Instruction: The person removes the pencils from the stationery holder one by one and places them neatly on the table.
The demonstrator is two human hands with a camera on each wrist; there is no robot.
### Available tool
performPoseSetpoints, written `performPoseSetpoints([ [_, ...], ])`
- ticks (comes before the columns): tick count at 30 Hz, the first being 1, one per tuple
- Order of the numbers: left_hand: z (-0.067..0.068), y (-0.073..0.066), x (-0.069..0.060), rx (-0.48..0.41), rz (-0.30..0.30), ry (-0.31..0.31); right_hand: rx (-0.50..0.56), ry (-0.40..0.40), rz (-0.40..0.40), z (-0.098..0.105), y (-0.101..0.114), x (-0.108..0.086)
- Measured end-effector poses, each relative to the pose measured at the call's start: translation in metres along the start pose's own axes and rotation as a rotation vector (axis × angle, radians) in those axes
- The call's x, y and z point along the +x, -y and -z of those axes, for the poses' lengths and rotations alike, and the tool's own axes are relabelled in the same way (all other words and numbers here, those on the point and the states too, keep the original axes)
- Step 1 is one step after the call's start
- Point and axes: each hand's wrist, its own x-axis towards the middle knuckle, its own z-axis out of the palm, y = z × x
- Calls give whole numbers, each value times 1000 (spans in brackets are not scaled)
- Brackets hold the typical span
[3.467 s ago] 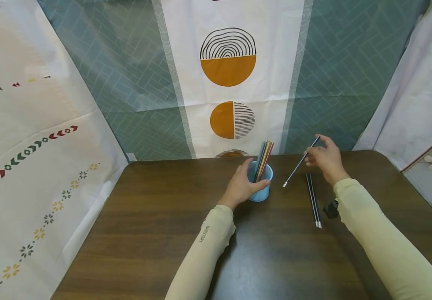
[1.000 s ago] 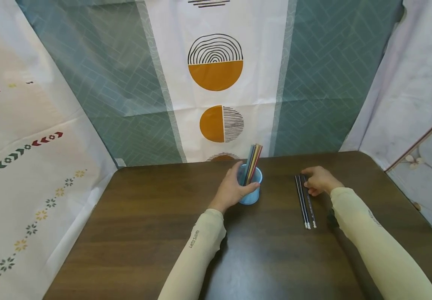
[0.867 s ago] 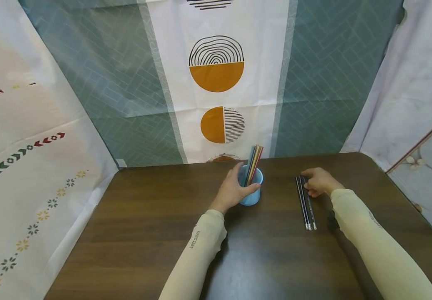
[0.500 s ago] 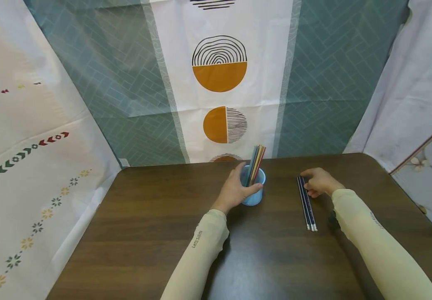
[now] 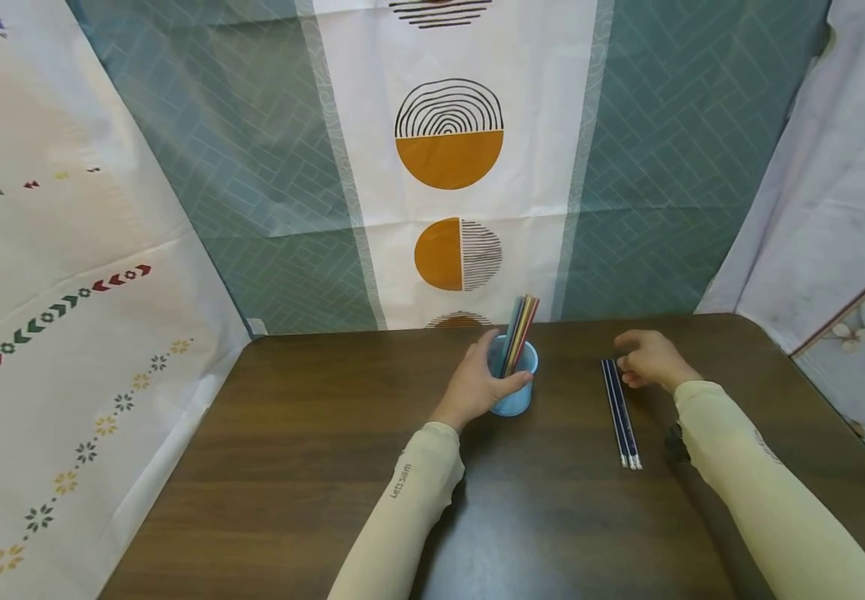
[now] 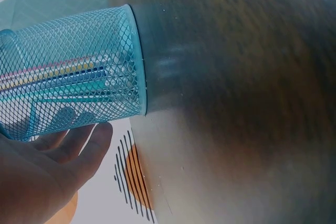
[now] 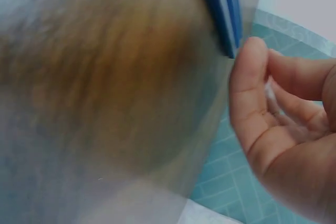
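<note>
My left hand [image 5: 473, 385] grips a light-blue mesh pencil cup [image 5: 513, 403], its thumb and fingers around the near side. Several coloured pencils [image 5: 520, 333] lean inside it; the left wrist view shows them through the mesh of the cup [image 6: 79, 72]. To the right, three dark pencils [image 5: 622, 412] lie side by side on the table, silvery eraser ends toward me. Close to their far ends is my right hand [image 5: 653, 360], fingers loosely bent. In the right wrist view that hand [image 7: 283, 129] holds nothing, and the pencils' blue ends [image 7: 223, 14] are just past its fingertips.
The brown wooden table [image 5: 290, 467] ends at a back edge close behind the cup. Behind it hangs a green and white patterned cloth [image 5: 275, 167], with white cloths at both sides. A small black object [image 5: 677, 443] is partly hidden by my right sleeve.
My right hand brought a dark pencil down beside the other two, drew them together into a tight row, then came slightly off them. My left hand has stayed on the cup.
</note>
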Motion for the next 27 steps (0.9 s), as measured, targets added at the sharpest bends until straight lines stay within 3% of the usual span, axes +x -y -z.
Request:
performPoseSetpoints([
  [7, 0, 1, 0, 2, 14, -1, 94, -24, 123, -5, 18, 3],
  [21, 0, -3, -1, -8, 21, -17, 226, -17, 222, -22, 82, 1],
  [27, 0, -3, -1, 2, 22, -14, 222, -24, 258, -33, 94, 5],
])
